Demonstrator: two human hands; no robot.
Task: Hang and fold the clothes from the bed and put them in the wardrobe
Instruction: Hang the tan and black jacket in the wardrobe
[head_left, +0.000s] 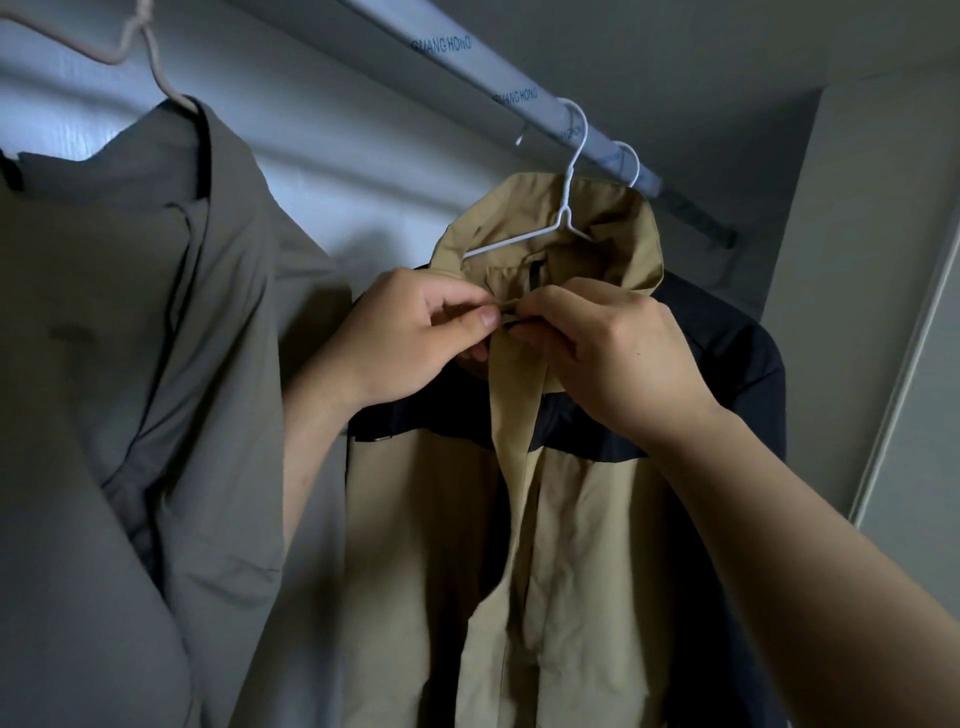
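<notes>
A person's left hand (410, 332) and right hand (613, 358) both pinch the collar of one tan-and-navy jacket (545, 519), beside one grey jacket (130, 364); apparently three hangers (563, 215) share one rail (467, 57).

The wardrobe rail (498, 88), still in its printed plastic sleeve, has two white hooks over it. The front white hanger (566, 171) carries a tan and navy jacket (571, 519), and a second hook (631, 158) sits just behind.

hands: two, the left hand (410, 332) and the right hand (613, 358) | jackets: two, a grey jacket (130, 364) and a beige jacket (426, 519) | hangers: three, a pale hanger (150, 57), a white hanger (569, 197), a second white hanger (631, 163) | rail (467, 62): one
</notes>
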